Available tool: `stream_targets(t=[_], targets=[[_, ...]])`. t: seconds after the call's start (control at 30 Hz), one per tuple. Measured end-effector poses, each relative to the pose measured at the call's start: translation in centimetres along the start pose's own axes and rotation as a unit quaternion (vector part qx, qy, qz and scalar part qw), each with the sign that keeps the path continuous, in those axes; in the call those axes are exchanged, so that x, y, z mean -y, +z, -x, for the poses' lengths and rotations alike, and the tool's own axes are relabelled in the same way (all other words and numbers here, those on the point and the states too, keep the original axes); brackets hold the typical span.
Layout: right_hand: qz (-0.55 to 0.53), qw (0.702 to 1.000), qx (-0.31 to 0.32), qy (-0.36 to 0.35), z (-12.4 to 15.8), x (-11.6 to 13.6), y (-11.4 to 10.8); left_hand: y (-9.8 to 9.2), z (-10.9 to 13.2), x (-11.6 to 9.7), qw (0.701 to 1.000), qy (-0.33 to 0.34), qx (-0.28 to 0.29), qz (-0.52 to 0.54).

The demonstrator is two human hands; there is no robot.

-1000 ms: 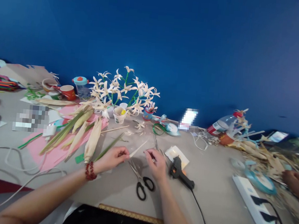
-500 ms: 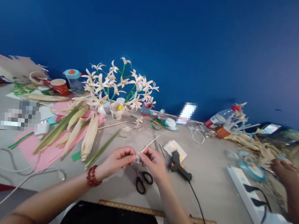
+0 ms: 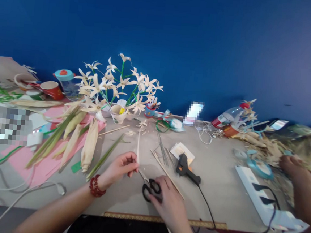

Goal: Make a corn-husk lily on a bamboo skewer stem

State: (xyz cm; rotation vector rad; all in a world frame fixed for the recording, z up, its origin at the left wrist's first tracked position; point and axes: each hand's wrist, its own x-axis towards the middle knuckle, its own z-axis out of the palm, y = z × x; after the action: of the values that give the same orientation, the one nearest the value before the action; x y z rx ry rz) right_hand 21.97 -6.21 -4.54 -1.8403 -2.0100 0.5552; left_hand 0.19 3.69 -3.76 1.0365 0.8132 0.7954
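Note:
My left hand [image 3: 126,163], with a red bead bracelet on the wrist, pinches a thin pale strip [image 3: 138,146] that looks like corn husk. The strip points away from me. Scissors [image 3: 147,189] with black handles lie on the table, blades towards my left fingertips. My right hand [image 3: 169,194] has its thumb and fingers closed around the handles; part of its grip is hidden. A slim wooden stick [image 3: 164,168] runs along the table beside that hand, partly behind it. Thin wires [image 3: 162,149] lie just beyond.
A black glue gun [image 3: 186,170] rests right of centre, its cord running to the table's front. Husk flowers [image 3: 123,83] stand in cups behind. Corn husks [image 3: 89,147] lie on pink paper at left. At right are a white power strip [image 3: 254,194] and another person's hand [image 3: 294,168].
My hands were together at the pale strip. My right hand has moved down to the scissors, while the left keeps the strip, now turned upright. The wooden stick now shows on the table.

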Motion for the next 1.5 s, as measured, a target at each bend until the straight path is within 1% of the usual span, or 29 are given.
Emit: stream_targets(t=[0.1,0.17,0.23,0.33,0.4,0.43,0.47,0.5,0.53,0.6,0.63,0.67,0.73,0.77,0.83,0.9,0.97,1.1,1.23,1.33,1.4,1.5], targets=[[0.012,1.000,-0.007,-0.020,0.5,0.3,0.6,0.1,0.1,0.0,1.000,0.000,0.008,0.009],[0.016,0.999,0.009,-0.033,0.3,0.5,0.7,0.3,0.3,-0.1,1.000,0.000,0.011,0.011],[0.027,0.999,0.020,-0.028,-0.2,0.6,0.8,0.4,0.5,-0.4,1.000,-0.003,0.014,0.008],[0.025,1.000,0.010,0.004,-0.6,0.4,0.6,0.5,0.7,-0.7,1.000,-0.003,0.011,0.006],[-0.025,0.999,0.008,0.040,-0.7,-0.1,0.3,0.4,0.7,-0.7,1.000,0.002,0.005,0.008],[-0.076,0.995,0.015,0.065,-0.6,-0.4,0.2,0.4,0.8,-0.7,1.000,0.006,0.001,0.011],[-0.146,0.985,0.027,0.092,-0.5,-0.7,0.1,0.3,0.8,-0.7,1.000,0.009,-0.002,0.018],[-0.228,0.965,0.043,0.118,-0.3,-0.9,0.0,0.3,0.8,-0.6,1.000,0.011,-0.006,0.029],[-0.314,0.938,0.059,0.136,-0.2,-0.9,-0.1,0.3,0.8,-0.5,0.999,0.010,-0.009,0.045],[-0.457,0.872,0.084,0.155,0.3,-0.5,0.0,0.3,0.8,-0.2,0.996,0.002,-0.016,0.083],[-0.503,0.845,0.096,0.158,0.5,-0.1,0.2,0.4,0.8,-0.1,0.995,-0.001,-0.021,0.097],[-0.531,0.825,0.109,0.158,0.6,0.4,0.4,0.5,0.8,0.0,0.994,0.000,-0.026,0.104],[-0.554,0.806,0.135,0.160,0.8,1.6,1.1,0.7,0.9,0.3,0.994,0.010,-0.035,0.101],[-0.556,0.803,0.139,0.161,0.8,2.1,1.6,0.9,0.9,0.4,0.995,0.016,-0.039,0.096],[-0.549,0.811,0.129,0.156,0.6,2.9,2.6,1.2,0.9,0.5,0.994,0.030,-0.047,0.089],[-0.538,0.822,0.114,0.149,0.3,3.3,3.5,1.4,1.0,0.6,0.994,0.044,-0.055,0.085],[-0.538,0.824,0.107,0.143,-0.1,3.5,4.1,1.7,1.1,0.7,0.994,0.058,-0.053,0.081],[-0.553,0.817,0.100,0.126,-0.7,4.2,3.9,1.9,1.3,1.0,0.993,0.067,-0.040,0.086],[-0.547,0.822,0.103,0.123,-0.7,4.7,3.5,1.8,1.4,1.4,0.993,0.066,-0.039,0.088],[-0.540,0.826,0.109,0.119,-0.5,4.5,3.9,1.9,1.4,1.2,0.994,0.068,-0.035,0.072],[-0.528,0.835,0.101,0.114,-0.4,4.1,4.3,2.0,1.4,1.0,0.995,0.073,-0.033,0.058],[-0.493,0.860,0.078,0.103,-0.4,3.7,4.5,2.1,1.4,0.6,0.996,0.075,-0.036,0.039]])
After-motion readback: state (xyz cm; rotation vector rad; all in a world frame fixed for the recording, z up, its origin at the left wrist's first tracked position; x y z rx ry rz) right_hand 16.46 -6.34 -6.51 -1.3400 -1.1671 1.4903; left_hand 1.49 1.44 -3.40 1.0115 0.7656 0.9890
